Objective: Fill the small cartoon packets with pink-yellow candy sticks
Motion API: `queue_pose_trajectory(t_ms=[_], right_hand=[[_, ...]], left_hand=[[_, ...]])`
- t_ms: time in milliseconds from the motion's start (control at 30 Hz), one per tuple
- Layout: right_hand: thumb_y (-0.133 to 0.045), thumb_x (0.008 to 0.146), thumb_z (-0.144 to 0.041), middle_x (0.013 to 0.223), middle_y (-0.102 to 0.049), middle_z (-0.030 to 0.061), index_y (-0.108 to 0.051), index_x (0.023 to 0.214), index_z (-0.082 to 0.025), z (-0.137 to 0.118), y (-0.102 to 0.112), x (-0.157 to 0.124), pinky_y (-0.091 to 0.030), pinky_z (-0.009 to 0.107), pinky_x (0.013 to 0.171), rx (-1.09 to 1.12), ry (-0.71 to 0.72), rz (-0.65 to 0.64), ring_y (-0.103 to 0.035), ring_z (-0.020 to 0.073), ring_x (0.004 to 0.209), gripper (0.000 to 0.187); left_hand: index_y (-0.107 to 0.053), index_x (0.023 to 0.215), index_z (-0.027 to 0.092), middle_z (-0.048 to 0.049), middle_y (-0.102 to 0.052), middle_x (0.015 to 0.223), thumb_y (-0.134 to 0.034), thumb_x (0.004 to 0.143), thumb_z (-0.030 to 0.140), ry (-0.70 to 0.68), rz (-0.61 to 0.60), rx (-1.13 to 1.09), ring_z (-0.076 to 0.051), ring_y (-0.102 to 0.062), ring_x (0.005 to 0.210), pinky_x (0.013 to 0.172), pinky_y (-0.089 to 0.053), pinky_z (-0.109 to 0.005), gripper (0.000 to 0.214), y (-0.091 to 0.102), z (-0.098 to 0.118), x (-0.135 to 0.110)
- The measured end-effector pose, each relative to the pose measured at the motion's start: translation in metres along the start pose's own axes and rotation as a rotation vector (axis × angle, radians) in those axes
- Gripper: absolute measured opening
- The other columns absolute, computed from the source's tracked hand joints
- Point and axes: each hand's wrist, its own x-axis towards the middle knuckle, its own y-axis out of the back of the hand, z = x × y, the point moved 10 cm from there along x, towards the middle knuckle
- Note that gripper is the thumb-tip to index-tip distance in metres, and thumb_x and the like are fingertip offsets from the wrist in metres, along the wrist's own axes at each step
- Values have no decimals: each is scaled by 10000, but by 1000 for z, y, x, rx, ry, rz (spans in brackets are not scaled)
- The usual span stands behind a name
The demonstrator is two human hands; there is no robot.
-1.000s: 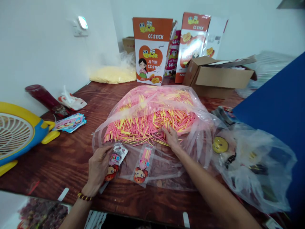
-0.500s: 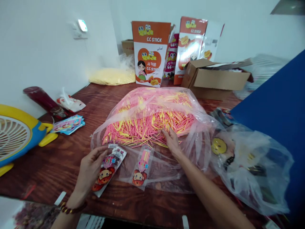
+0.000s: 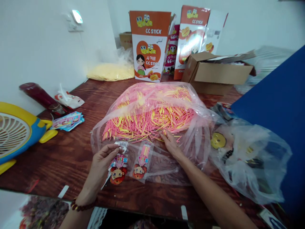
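Note:
My left hand (image 3: 103, 162) is closed in a pinch on the upper part of a clear printed packet (image 3: 118, 174) with a red-haired cartoon figure. Beside it a second such packet (image 3: 141, 162), with pink and yellow sticks showing inside, lies flat on the clear plastic. At the front of a big heap of thin pink and yellow sticks (image 3: 147, 122), my right hand (image 3: 171, 144) has its fingertips pressed together on a few sticks; how many is hidden. The heap spills from a large transparent bag (image 3: 197, 140) that partly covers it.
At left are a yellow and blue fan (image 3: 35, 127), a stack of printed packets (image 3: 68, 121), a tissue pack (image 3: 70, 99) and a dark red bottle (image 3: 39, 95). Printed cartons (image 3: 150, 25) and an open cardboard box (image 3: 212, 76) stand behind. A filled plastic bag (image 3: 259, 171) lies at right.
My left hand has moved right with its packet, bringing it closer to the packet on the plastic and more upright. My right hand stays at the heap's front edge. The view has shifted slightly.

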Motion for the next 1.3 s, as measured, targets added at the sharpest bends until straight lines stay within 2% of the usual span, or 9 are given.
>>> queue_pose_trajectory(t_ms=[267,433,567,667,767,867,967,1067,1300], right_hand=[[-543,865,-432,829,-705,30,-640,802,-238,-6,-4,-4,-365,461,1045,-100,90,-18,-611,235,872,226],[-580,812,-467,716,-675,13,-610,779,-222,-2,11,2,-501,358,736,185,-98,56,-604,196,677,249],[-689,722,-484,691,-657,4,-621,824,-202,-4,2,-2,-474,285,565,525,-244,-36,-585,154,583,308],[-721,690,-474,700,-644,-3,-632,897,-197,0,2,-7,-430,247,506,590,-292,-47,-564,135,567,357],[-655,737,-488,629,-582,-29,-609,857,-205,5,9,-3,-389,243,476,400,-245,-53,-500,127,518,311],[-555,831,-395,631,-562,-24,-580,787,-216,-4,13,11,-414,271,552,-41,-50,-79,-501,149,572,186],[-493,891,-245,799,-631,29,-592,818,-209,-20,-8,21,-449,297,691,-515,168,-213,-568,181,733,128],[-505,903,-167,984,-658,93,-616,969,-185,-23,-37,20,-451,307,737,-884,252,-387,-613,213,845,131],[-446,900,-60,1078,-634,147,-599,1070,-163,-28,-53,19,-452,331,759,-1088,266,-466,-629,249,928,251]], left_hand=[[-709,852,168,10,-707,745,-863,616,354,13,-3,5,-109,-624,660,616,-485,-196,338,-7,-6,-4],[-715,844,170,14,-699,767,-860,628,368,34,-41,41,-101,-608,671,629,-490,-187,327,-13,-11,-8],[-695,859,176,22,-682,755,-861,628,384,84,-87,45,-104,-598,655,605,-487,-189,353,-23,-18,-11],[-686,875,175,14,-685,772,-863,619,385,105,-93,44,-115,-603,652,602,-496,-204,376,-25,-22,-13],[-681,882,174,15,-675,759,-853,629,405,131,-103,55,-111,-590,615,573,-490,-207,383,-24,-27,-15],[-680,864,173,13,-667,752,-842,642,418,125,-104,86,-110,-586,610,564,-479,-202,369,-21,-27,-16],[-688,851,174,5,-680,751,-832,643,434,88,-90,133,-124,-596,625,584,-484,-217,363,-19,-23,-15],[-699,844,180,3,-694,750,-832,629,447,68,-83,155,-136,-608,643,601,-484,-226,367,-18,-19,-15],[-706,823,178,-2,-688,750,-831,629,446,62,-82,164,-141,-602,654,611,-489,-230,353,-13,-19,-13]])
